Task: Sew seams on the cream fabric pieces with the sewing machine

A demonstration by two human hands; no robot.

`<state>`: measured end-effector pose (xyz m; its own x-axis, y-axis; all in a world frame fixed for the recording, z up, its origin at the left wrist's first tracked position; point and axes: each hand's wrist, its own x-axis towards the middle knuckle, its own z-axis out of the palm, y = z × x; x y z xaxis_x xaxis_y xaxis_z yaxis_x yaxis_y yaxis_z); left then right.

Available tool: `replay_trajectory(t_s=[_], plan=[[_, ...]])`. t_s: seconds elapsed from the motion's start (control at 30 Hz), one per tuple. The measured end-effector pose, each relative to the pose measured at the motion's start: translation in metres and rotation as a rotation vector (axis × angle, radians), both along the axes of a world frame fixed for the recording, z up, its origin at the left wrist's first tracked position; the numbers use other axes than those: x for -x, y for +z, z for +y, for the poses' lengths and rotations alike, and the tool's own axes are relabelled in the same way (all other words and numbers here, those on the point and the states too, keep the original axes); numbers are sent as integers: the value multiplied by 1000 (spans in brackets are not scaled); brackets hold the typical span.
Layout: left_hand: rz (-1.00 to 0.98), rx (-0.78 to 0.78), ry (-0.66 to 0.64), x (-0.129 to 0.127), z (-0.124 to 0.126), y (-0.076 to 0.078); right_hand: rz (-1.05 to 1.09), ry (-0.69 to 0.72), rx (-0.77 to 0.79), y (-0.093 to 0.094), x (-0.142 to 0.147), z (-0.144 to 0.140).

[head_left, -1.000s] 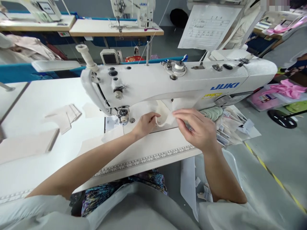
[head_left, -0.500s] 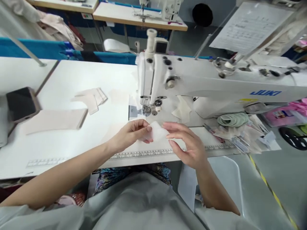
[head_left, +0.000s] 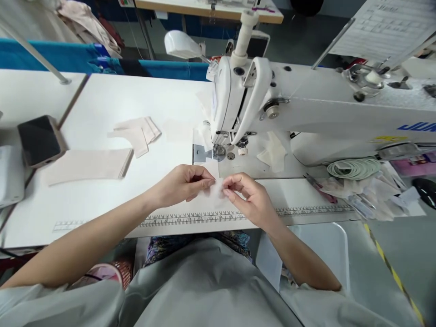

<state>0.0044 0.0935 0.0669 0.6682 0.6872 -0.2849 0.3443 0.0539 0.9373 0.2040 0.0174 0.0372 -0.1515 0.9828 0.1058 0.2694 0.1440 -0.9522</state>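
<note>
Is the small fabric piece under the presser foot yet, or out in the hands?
Out: both hands, left and right, pinch the piece in front of the foot.

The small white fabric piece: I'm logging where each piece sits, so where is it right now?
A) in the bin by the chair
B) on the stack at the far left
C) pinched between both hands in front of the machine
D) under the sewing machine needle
C: the left hand and right hand both pinch the fabric piece above the table, in front of the needle.
</note>
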Motion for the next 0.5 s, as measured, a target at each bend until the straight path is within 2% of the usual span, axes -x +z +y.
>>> replay_trajectory(t_s=[0.23,0.37,0.5], plan=[[-7,-63,-96,-42,6,-7,6,-159,26,-3,-26,-12],[11,-119,-132,-76,12,-14,-107,-251,-18,-10,-55,-14],[81,-203,-109,-117,16,-14,-290,-380,-109,-16,-87,-10]])
